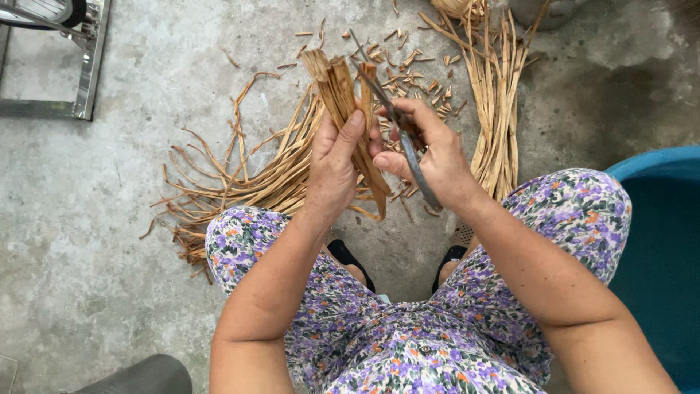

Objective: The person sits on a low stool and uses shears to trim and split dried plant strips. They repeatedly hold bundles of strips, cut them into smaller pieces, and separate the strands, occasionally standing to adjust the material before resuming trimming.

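The left hand (332,171) clamps the bundle of dried strips (343,95); the right hand (430,157), fingers closed on scissors (397,124) (blades parted), should cut squarely across the even ends.

grey concrete floor (109,219), blue tub (660,241).

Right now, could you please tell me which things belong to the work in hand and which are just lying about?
In use:
left hand
right hand
bundle of tan dried strips
long grey metal scissors
heaps of tan strips
short cut-off bits

Lying about:
blue plastic tub
metal frame
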`<state>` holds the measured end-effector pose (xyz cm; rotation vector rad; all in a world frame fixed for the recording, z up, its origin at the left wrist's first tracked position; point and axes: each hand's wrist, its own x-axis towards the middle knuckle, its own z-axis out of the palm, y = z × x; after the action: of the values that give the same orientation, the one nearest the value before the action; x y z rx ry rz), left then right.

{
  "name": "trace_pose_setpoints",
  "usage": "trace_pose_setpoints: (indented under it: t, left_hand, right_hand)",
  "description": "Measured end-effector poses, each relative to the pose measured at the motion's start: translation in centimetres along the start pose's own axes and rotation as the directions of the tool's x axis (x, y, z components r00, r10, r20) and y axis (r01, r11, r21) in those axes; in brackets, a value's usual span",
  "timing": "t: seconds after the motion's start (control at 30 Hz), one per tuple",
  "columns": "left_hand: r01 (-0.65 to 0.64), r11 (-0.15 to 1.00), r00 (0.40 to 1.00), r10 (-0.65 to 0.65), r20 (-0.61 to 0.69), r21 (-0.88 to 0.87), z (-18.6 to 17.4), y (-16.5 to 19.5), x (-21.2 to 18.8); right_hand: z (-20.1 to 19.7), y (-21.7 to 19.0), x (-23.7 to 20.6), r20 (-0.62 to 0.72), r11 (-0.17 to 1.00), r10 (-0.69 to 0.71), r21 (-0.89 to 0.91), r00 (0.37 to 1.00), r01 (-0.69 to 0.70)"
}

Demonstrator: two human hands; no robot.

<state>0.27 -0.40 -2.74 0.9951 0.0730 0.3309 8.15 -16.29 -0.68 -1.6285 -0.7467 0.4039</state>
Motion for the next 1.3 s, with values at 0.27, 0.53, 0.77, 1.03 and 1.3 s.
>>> trace_pose_setpoints:
  t: [0.27,0.53,0.77,1.03,1.3]
  left_hand:
    - [0.061,0.995,0.997,-0.064,-0.034,-0.077,-0.4,-1.1,0.2]
    - [0.049,0.998,0.999,-0.049,-0.016,-0.035,-0.5,-1.1,0.3]
    - [0.051,0.996,0.996,-0.046,-0.072,0.069,-0.1,-0.8,0.1]
    - [0.044,0.999,0.983,-0.039,-0.182,0.021,-0.1,0.0,0.5]
    - [-0.023,0.999,0.972,0.032,-0.233,0.04,-0.2,-0.9,0.3]
  right_hand:
    - [1.0,0.4,0.1,-0.027,0.996,-0.032,0.086,0.999,0.035]
    - [0.8,0.7,0.0,-0.05,0.993,0.083,0.091,0.995,-0.078]
    - [0.4,1.2,-0.6,-0.164,0.989,-0.085,0.109,0.983,0.104]
    - [1.5,-1.0,-0.7,-0.047,0.996,0.036,-0.075,0.998,-0.04]
    - [1.3,-1.3,-0.9,-0.071,0.966,-0.038,-0.256,0.997,0.018]
